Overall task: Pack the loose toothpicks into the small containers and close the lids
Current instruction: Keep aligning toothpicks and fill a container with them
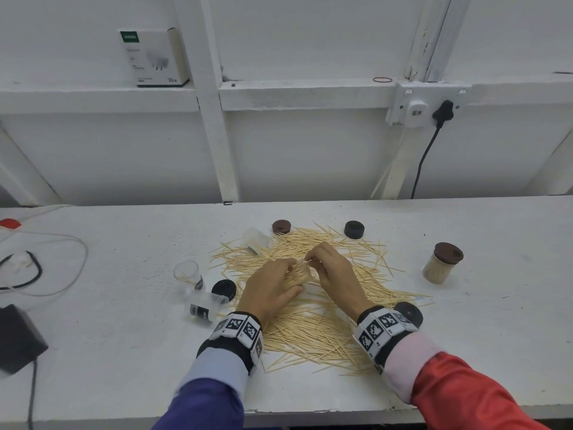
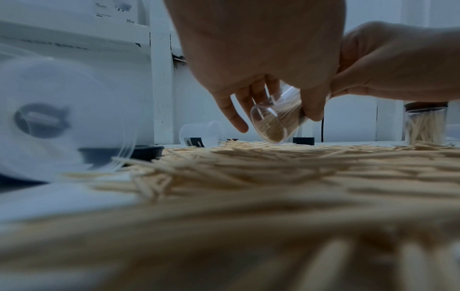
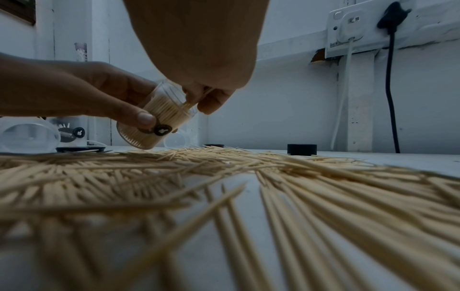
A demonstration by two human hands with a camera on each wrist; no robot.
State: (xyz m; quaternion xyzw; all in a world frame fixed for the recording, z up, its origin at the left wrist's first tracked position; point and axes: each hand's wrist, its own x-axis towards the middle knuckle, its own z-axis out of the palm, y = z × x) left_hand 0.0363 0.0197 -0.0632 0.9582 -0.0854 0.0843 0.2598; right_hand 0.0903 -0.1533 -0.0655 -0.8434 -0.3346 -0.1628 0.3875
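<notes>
A wide pile of loose toothpicks (image 1: 313, 321) covers the middle of the white table (image 1: 124, 336). Just above the pile, my left hand (image 1: 286, 276) grips a clear container (image 2: 272, 123) packed with toothpicks and holds it tilted. My right hand (image 1: 322, 263) pinches a few toothpicks (image 3: 196, 98) at that container's mouth (image 3: 174, 92). A full container with a brown lid (image 1: 441, 263) stands closed at the right. Three empty containers are on the left: one upright (image 1: 187, 273), one lying down (image 1: 206, 307), one lying further back (image 1: 255, 238).
Loose lids lie around the pile: brown (image 1: 281, 226), black (image 1: 354, 229), black (image 1: 224, 289), black (image 1: 408, 314). Cables (image 1: 46, 268) and a black adapter (image 1: 18, 336) lie at the left. A wall socket with a black plug (image 1: 443, 111) is behind.
</notes>
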